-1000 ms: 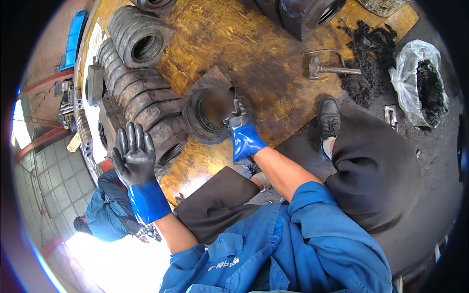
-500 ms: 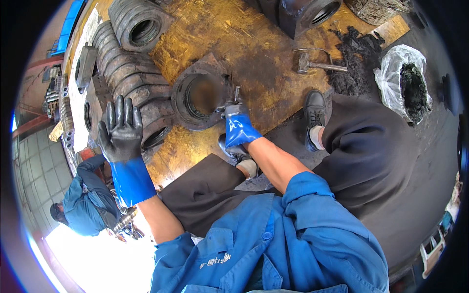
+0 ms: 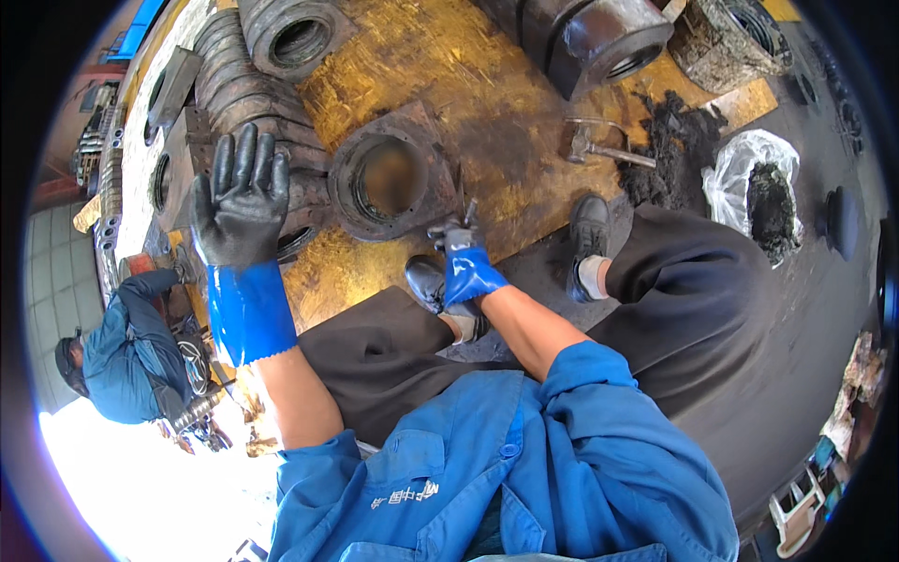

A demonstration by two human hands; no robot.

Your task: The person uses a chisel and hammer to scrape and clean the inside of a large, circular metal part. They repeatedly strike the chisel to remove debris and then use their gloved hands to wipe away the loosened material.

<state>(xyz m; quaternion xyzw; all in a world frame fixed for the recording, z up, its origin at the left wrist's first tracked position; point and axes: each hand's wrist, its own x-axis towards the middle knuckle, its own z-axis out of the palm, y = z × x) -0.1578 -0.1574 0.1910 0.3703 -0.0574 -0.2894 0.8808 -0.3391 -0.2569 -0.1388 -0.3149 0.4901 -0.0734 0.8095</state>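
My left hand [image 3: 241, 201], in a black-palmed glove with a blue cuff, is raised at the left with its fingers stretched out. It holds nothing. My right hand [image 3: 456, 236], gloved alike, is closed round a short metal rod [image 3: 471, 212] whose end sticks up from the fingers; the rest of the rod is hidden. Just beyond the right hand lies a dark, square-flanged metal block [image 3: 423, 139] with a large round threaded bore. The middle of the bore is blurred. The right hand sits near the block's lower right corner, apart from its bore.
Ribbed metal cylinders [image 3: 248, 89] lie at the left, with a large dark part [image 3: 613, 42] at the back. A hammer [image 3: 599, 148] rests by black shavings [image 3: 679, 150]. A white plastic bag [image 3: 740, 173] holds black material. Another person [image 3: 131, 347] bends over at the left.
My right hand has moved slightly down and away from the block's bore, still closed on the rod. My left hand stays raised and open, a little higher. The view has shifted slightly.
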